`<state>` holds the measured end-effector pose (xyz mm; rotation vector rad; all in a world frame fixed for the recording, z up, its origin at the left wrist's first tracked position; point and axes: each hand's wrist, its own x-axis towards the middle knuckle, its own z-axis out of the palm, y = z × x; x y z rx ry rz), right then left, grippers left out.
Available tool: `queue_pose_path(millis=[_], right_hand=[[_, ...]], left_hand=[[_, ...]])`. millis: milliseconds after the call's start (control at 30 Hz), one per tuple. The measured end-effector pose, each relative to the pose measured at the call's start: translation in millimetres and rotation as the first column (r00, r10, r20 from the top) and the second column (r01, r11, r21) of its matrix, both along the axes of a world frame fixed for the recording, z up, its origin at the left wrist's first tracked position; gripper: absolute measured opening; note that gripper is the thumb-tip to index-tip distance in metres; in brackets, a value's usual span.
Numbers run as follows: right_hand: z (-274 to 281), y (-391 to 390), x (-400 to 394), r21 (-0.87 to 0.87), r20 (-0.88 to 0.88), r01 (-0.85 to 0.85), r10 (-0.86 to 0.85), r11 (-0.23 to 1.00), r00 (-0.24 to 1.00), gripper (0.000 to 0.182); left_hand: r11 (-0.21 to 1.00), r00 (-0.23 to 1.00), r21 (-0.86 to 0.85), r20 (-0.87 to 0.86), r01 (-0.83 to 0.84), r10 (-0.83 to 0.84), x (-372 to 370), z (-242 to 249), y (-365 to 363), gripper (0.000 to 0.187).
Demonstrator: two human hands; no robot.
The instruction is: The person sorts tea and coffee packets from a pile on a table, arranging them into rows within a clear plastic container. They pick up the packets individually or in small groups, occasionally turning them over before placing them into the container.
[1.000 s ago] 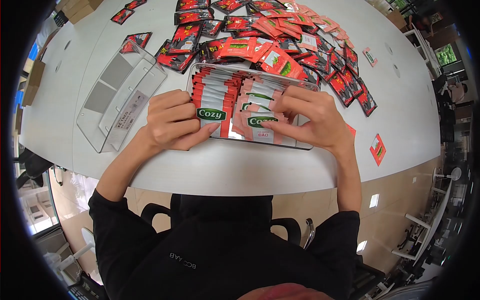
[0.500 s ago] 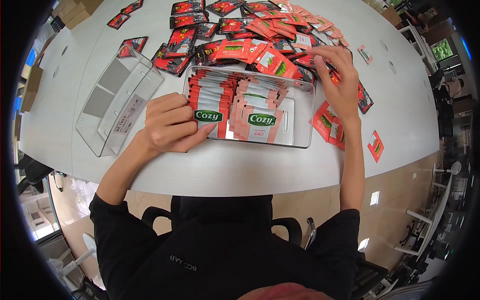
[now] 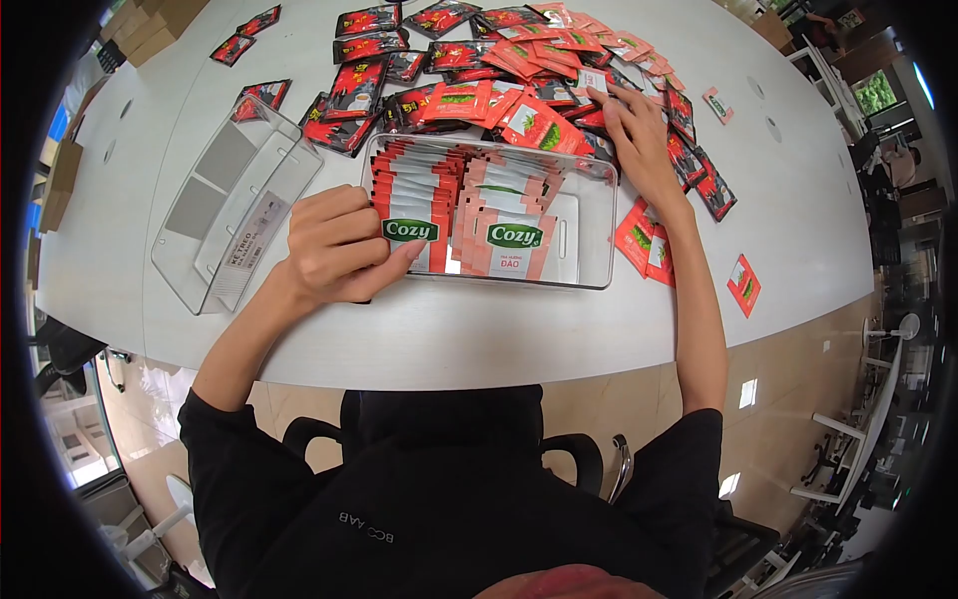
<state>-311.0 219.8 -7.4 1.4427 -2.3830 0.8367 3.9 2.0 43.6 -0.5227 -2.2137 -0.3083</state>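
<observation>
My left hand point(image 3: 337, 248) is curled round the left wall of a clear plastic bin point(image 3: 596, 225), its thumb over the front by the red sachets. Inside stand two rows of Cozy tea sachets: red-and-white sachets point(image 3: 411, 208) on the left and peach-pink sachets point(image 3: 514, 245) beside them, with bare floor at the right end. Beyond the bin's far right corner, my right hand point(image 3: 644, 140) reaches into the loose pile, fingers stretched out and apart. Its fingertips are at a white-and-pink sachet point(image 3: 591, 79) lying on top of the pile.
Black-and-red packets point(image 3: 357, 88) and pink sachets point(image 3: 529, 57) heap behind the bin. A second clear bin point(image 3: 215, 215) stands tilted-looking at the left. Red sachets point(image 3: 639, 238) lie right of my bin, one stray sachet point(image 3: 743, 286) farther out. Cardboard boxes point(image 3: 150, 25) stand at back left.
My right hand has moved forward and left, from hovering over the pile down to the white-and-pink sachet. My left hand keeps its hold on the bin; the view has shifted slightly.
</observation>
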Motion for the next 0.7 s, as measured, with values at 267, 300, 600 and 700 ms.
queue_pose_path(millis=[267, 300, 600, 700], right_hand=[[2.5, 3.7, 7.5, -0.033, -0.044, -0.027, 0.026, 0.999, 0.999, 0.037], [2.4, 3.0, 8.0, -0.033, -0.043, -0.027, 0.025, 0.999, 0.999, 0.037], [27.0, 8.2, 12.4, -0.02, -0.011, -0.026, 0.026, 0.999, 1.0, 0.03], [24.7, 9.0, 9.6, -0.034, -0.082, -0.027, 0.024, 0.999, 0.996, 0.027]], left_hand=[[0.995, 0.999, 0.102, 0.044, -0.018, 0.013, 2.3, -4.5, -1.5, 0.042], [0.971, 0.998, 0.238, 0.063, -0.015, 0.0, 2.0, -8.6, -4.2, 0.041], [0.455, 0.967, 0.865, 0.252, -0.212, -0.027, -11.8, -5.5, -17.0, 0.019], [0.459, 0.931, 0.826, 0.365, -0.326, 0.003, -30.0, -4.4, -16.7, 0.017]])
